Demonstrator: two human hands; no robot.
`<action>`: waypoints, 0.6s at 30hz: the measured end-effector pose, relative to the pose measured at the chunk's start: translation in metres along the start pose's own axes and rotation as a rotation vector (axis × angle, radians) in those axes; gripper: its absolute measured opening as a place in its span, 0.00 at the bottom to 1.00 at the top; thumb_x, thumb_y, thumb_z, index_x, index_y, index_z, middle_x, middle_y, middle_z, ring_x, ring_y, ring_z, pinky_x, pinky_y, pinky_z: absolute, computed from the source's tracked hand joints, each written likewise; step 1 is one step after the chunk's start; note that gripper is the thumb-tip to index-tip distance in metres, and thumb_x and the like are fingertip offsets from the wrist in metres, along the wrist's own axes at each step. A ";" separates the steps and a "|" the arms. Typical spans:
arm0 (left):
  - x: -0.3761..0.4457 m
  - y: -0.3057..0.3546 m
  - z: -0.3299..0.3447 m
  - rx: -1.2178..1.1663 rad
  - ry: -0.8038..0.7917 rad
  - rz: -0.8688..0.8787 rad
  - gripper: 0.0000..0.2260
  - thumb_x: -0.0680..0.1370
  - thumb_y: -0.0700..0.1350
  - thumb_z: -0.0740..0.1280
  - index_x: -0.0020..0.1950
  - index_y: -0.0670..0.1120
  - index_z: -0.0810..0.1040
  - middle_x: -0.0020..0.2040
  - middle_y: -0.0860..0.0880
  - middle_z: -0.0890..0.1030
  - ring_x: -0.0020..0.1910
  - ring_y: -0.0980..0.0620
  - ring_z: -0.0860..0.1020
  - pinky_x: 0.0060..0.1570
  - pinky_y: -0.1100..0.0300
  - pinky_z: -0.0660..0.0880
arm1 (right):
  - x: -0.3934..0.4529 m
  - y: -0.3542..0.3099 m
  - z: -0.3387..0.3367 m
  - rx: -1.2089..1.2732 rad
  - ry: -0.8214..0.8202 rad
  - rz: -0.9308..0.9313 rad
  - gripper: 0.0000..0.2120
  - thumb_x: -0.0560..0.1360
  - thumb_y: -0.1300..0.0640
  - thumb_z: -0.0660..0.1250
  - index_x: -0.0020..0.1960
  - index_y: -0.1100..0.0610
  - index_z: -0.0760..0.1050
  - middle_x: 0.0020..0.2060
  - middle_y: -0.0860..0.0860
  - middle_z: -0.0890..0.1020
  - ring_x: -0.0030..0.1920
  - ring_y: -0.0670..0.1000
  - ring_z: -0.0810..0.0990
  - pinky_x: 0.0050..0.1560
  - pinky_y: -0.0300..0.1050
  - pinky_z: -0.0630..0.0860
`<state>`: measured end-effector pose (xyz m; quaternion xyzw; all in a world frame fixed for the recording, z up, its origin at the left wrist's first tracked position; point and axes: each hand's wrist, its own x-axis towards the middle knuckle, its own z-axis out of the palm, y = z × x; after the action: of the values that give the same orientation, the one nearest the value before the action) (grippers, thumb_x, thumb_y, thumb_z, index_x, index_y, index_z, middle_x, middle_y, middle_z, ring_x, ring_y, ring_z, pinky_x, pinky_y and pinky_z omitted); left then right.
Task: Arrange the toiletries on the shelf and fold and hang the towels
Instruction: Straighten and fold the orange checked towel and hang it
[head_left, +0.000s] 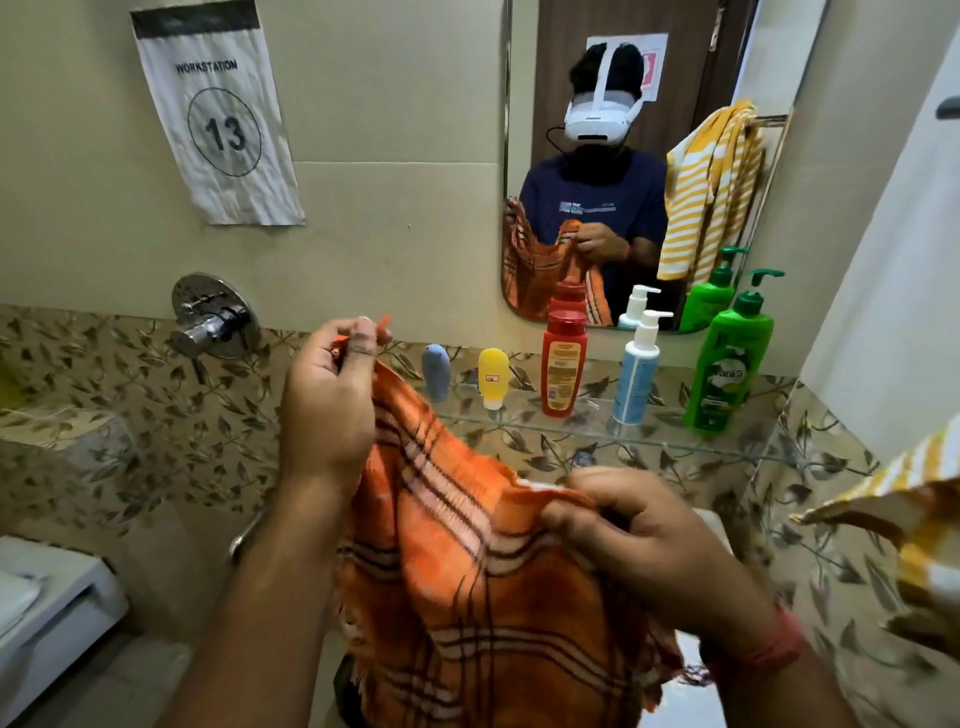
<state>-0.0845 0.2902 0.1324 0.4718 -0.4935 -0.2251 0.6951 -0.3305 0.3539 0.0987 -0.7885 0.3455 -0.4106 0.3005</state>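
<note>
An orange checked towel (467, 561) hangs between my two hands in front of the shelf. My left hand (327, 405) pinches one upper corner, raised higher. My right hand (644, 535) grips the towel's top edge lower and to the right. On the glass shelf (530, 423) stand, left to right, a small blue-grey tube (435, 371), a yellow tube (493, 376), a red bottle (563, 364), a white and blue pump bottle (636, 374) and a green pump bottle (727, 369). A yellow striped towel (914, 499) hangs at the right edge.
A mirror (639, 104) above the shelf reflects a person and the yellow striped towel on a rail. A chrome tap valve (213, 317) sticks out of the wall at the left. A white fixture (47, 597) sits at lower left. A workstation 13 sign (221, 119) hangs on the wall.
</note>
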 end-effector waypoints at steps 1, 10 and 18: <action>-0.007 0.004 0.000 0.061 -0.070 0.023 0.13 0.78 0.64 0.66 0.47 0.57 0.81 0.37 0.56 0.80 0.34 0.48 0.77 0.38 0.41 0.79 | -0.002 -0.002 0.004 -0.078 -0.017 -0.019 0.23 0.76 0.40 0.64 0.34 0.59 0.75 0.31 0.50 0.75 0.33 0.48 0.75 0.34 0.49 0.71; -0.062 0.015 0.006 0.000 -1.140 -0.065 0.31 0.66 0.69 0.73 0.58 0.48 0.73 0.58 0.52 0.82 0.59 0.52 0.81 0.55 0.54 0.79 | -0.016 -0.015 0.009 -0.189 0.132 -0.220 0.18 0.77 0.51 0.66 0.31 0.57 0.70 0.29 0.46 0.69 0.31 0.48 0.71 0.31 0.44 0.66; -0.091 0.008 0.009 0.093 -1.193 -0.052 0.10 0.76 0.54 0.70 0.50 0.48 0.80 0.46 0.47 0.80 0.46 0.48 0.80 0.46 0.53 0.77 | -0.040 -0.011 0.002 -0.202 0.146 -0.158 0.14 0.77 0.52 0.66 0.33 0.44 0.69 0.31 0.40 0.72 0.33 0.42 0.73 0.34 0.36 0.65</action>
<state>-0.1308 0.3605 0.0968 0.3057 -0.7962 -0.4464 0.2707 -0.3426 0.3929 0.0886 -0.8074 0.3430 -0.4525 0.1602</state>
